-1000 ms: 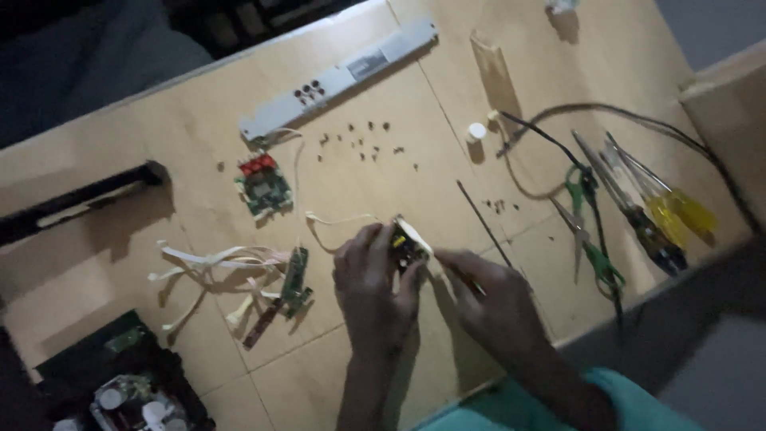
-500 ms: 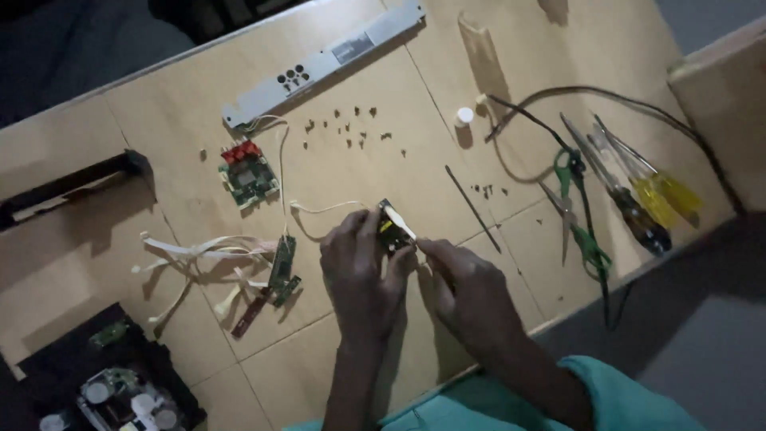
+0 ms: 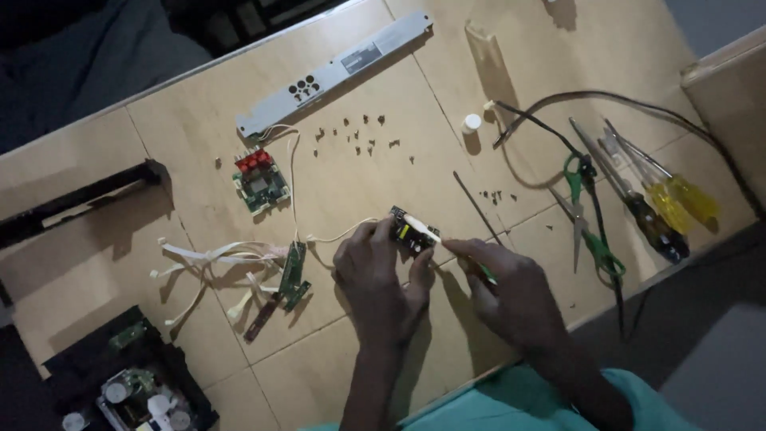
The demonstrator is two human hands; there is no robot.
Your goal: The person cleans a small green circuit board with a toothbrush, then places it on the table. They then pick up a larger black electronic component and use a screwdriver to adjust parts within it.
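My left hand (image 3: 379, 275) grips a small dark circuit board (image 3: 411, 231) with a pale part on top, holding it on the wooden table (image 3: 199, 152). A white wire (image 3: 335, 236) runs from the board toward the left. My right hand (image 3: 511, 291) is closed around a thin green-handled tool (image 3: 485, 274), its fingertips touching the board's right end. Both hands sit near the table's front edge.
A green circuit board with red parts (image 3: 258, 182), a long grey panel (image 3: 335, 70), scattered small screws (image 3: 363, 137), white ribbon cables (image 3: 211, 263), a narrow green board (image 3: 291, 271), green scissors (image 3: 582, 215), yellow screwdrivers (image 3: 674, 199), a black cable (image 3: 558, 104) and a black drive chassis (image 3: 128, 383) lie around.
The view has shifted a little; both hands stay together on the small board, with the right hand's fingers still working at its right end.
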